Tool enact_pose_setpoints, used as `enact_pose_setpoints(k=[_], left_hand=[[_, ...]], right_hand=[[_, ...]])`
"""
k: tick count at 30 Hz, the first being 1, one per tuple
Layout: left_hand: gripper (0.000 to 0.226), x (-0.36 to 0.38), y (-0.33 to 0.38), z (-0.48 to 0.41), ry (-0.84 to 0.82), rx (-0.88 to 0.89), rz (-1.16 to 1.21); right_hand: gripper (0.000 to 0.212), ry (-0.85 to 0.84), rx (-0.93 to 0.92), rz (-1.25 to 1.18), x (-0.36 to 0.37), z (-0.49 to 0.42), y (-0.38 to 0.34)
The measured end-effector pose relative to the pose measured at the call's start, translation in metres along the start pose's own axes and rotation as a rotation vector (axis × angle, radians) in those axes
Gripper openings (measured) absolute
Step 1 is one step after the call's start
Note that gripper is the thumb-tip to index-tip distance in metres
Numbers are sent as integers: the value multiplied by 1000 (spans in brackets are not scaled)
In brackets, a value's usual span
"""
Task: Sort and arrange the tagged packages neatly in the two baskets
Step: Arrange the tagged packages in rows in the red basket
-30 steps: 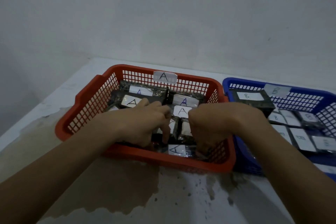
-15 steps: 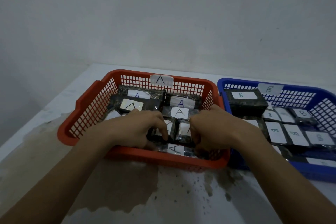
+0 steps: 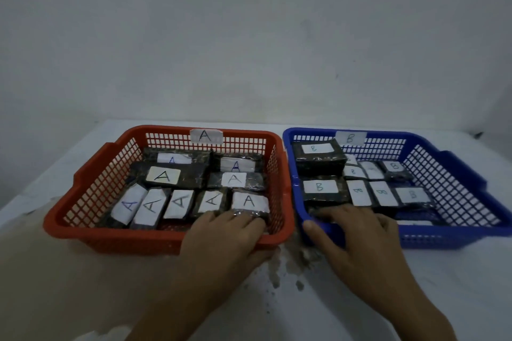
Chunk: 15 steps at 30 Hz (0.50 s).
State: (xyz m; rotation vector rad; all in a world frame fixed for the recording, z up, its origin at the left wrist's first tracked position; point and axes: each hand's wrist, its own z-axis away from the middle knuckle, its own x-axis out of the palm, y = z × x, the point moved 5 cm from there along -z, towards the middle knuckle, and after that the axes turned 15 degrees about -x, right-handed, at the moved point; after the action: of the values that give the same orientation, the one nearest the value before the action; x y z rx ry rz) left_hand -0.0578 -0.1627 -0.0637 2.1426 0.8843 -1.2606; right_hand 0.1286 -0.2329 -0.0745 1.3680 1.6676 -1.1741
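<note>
**Both hands at the near rims, one per basket**

The red plastic lattice basket (image 3: 91,191), tagged A on its far wall, serves as the landmark. Inside it lie the dark film-wrapped packages with white A labels (image 3: 163,176): a row of five along its near side, several more behind them toward its far wall. All labels face up, which I judge is deliberate, so each letter can be checked against the basket's tag.

The left hand (image 3: 224,232) rests over the red basket's near rim at its right corner, fingers curled down onto the rightmost A package (image 3: 249,202), apparently pressing it into line; nothing is lifted. The right hand (image 3: 352,232) is spread flat, thumb out, over the near rim of the blue plastic lattice basket (image 3: 457,183) just right of the red one, fingertips touching the near row of dark wrapped packages with white B labels (image 3: 320,187). One B package sits stacked higher at that basket's far left.

Both baskets stand on a pale bench (image 3: 457,285), stained brown in front of the red basket, with dark specks between the hands. Behind is a bare grey wall (image 3: 249,36); lighting is dim.
</note>
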Motion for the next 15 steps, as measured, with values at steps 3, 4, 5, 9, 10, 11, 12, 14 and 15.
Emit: enact_pose_setpoints(k=[3,4,5,9,10,11,12,14,15], left_hand=[[38,2,-1,-2,47,20,-38],[37,3,-1,-2,56,20,-43],[37,3,-2,-2,71,14,-47],[36,6,2,-10,109,8,-35],[36,7,3,-12,121,11,-29],[36,8,3,-14,131,10,-23],[36,10,3,-15,140,9,-21],[35,14,2,-15,149,-1,-19],[35,14,2,-14,153,-5,-15]], right_hand=[[36,80,-59,12,1,9,1],[29,110,-69,16,1,9,1],[23,139,-77,17,1,9,0],[19,205,-124,15,4,10,1],[18,213,-131,19,5,10,2],[15,221,-134,25,6,10,2],[16,228,-132,32,7,10,2],[26,245,-130,58,8,10,1],[29,255,-130,71,8,10,0]])
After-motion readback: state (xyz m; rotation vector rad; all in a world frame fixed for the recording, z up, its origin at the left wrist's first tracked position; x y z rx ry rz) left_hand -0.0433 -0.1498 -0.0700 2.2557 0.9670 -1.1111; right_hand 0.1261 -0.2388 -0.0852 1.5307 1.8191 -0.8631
